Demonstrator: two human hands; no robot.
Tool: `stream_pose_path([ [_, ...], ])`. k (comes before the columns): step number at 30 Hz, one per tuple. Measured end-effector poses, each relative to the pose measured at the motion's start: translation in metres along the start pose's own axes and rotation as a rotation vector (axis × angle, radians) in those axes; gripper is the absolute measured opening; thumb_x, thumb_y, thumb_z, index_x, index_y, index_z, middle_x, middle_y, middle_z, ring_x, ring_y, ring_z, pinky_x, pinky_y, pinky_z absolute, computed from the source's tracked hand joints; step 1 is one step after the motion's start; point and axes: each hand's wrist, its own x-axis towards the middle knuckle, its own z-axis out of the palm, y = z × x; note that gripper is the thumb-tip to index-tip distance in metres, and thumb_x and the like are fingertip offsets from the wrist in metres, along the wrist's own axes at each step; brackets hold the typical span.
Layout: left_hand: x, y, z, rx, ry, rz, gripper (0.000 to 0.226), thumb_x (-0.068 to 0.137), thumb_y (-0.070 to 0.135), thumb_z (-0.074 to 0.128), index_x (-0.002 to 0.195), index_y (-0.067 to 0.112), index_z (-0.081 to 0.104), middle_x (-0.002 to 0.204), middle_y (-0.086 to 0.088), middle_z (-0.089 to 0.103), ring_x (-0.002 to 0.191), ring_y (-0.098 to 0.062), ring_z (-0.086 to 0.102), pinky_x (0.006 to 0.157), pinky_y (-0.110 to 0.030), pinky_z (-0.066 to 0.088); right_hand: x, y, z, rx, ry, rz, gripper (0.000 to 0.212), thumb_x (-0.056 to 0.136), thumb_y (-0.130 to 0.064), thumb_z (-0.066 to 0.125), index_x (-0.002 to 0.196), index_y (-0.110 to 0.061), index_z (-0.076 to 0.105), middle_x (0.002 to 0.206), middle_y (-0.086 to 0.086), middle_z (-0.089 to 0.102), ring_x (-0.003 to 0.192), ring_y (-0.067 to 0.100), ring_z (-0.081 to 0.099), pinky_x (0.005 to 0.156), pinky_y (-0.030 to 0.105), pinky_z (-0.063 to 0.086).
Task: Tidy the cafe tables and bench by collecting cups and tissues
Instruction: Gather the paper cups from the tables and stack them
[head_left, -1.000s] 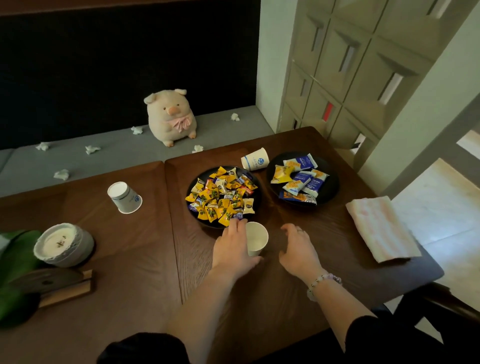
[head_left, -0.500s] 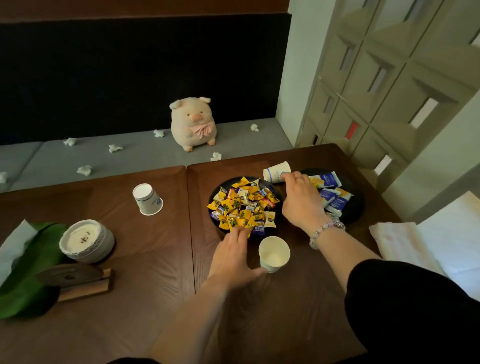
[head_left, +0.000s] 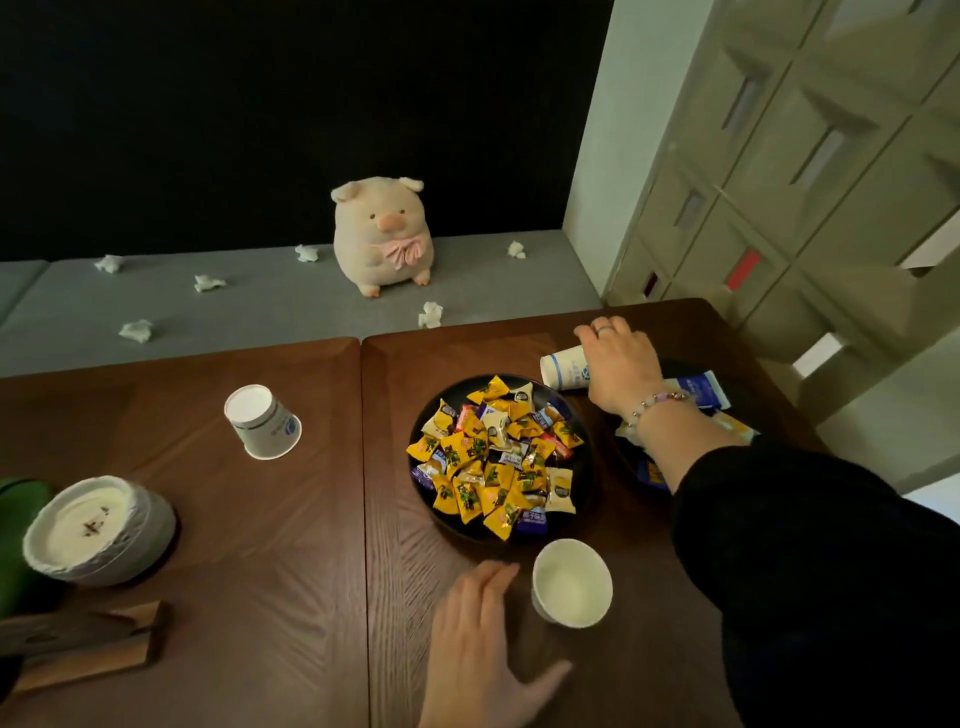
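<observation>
- Right grip (head_left: 618, 364) is clasping the tipped cup (head_left: 563, 370) from above, upper right, since it is lying sideways.
- Left grip (head_left: 488, 639) is resting released, flat on the worktop (head_left: 291, 597), just beside the upright cup (head_left: 571, 582), lower centre.
- Candy plate (head_left: 457, 530) is crowding both cups; open room is lying leftward.

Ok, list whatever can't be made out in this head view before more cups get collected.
Head view only:
Tipped cup: its mouth end and any grip are hidden under the right hand.
Dark plate: mostly behind the right arm, so its packets cannot be counted.
Upside-down cup: mouth down, inside hidden.
Green object: cut off by the left edge.
Candy wrappers: print too small to read.
</observation>
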Motion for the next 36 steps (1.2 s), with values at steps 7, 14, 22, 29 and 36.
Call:
stream_pose_path([
  [7,-0.01,-0.04,0.031,0.195,0.01,-0.149,0.088,0.067,0.082,0.038,0.123,0.015,0.046,0.12,-0.006,0.065,0.115,-0.023,0.044,0.097,-0.039,0.028,0.044,-0.013,0.037,-0.126,-0.08,-0.09,0.055,0.085,-0.017,0.059,0.135,-0.016,0.039,0.136,0.008,0.044,0.128,0.025,0.036,0.103,0.041,0.034],
  [14,-0.008,-0.038,0.034,0.242,0.021,-0.165,0.089,0.057,0.077,0.048,0.113,0.01,0.068,0.119,-0.007,0.065,0.114,-0.025,0.044,0.097,-0.04,0.027,0.055,-0.01,0.058,-0.111,-0.11,-0.066,0.048,0.084,-0.013,0.06,0.129,-0.013,0.043,0.133,0.01,0.048,0.125,0.027,0.041,0.101,0.042,0.032],
  [22,-0.007,-0.038,0.031,0.236,-0.037,-0.169,0.089,0.057,0.075,0.048,0.116,0.012,0.063,0.119,-0.007,0.065,0.113,-0.025,0.044,0.097,-0.041,0.028,0.049,-0.006,0.046,-0.013,0.023,-0.026,0.057,0.079,-0.014,0.068,0.13,-0.013,0.042,0.131,0.01,0.051,0.124,0.028,0.039,0.099,0.041,0.031],
  [29,-0.007,-0.037,0.024,0.247,-0.076,-0.188,0.084,0.069,0.077,0.039,0.113,0.012,0.068,0.118,-0.005,0.065,0.114,-0.023,0.043,0.096,-0.04,0.027,0.012,-0.004,0.016,0.144,0.131,-0.004,0.069,0.076,-0.016,0.072,0.135,-0.015,0.037,0.135,0.009,0.047,0.125,0.028,0.039,0.099,0.041,0.033],
  [36,-0.008,-0.027,0.013,0.283,-0.228,-0.219,0.09,0.068,0.078,0.033,0.111,0.009,0.071,0.116,-0.008,0.067,0.104,-0.03,0.065,0.094,-0.045,0.041,-0.079,-0.014,0.0,0.526,0.268,0.026,0.067,0.076,-0.021,0.073,0.134,-0.013,0.041,0.135,0.009,0.042,0.123,0.026,0.043,0.099,0.037,0.039],
])
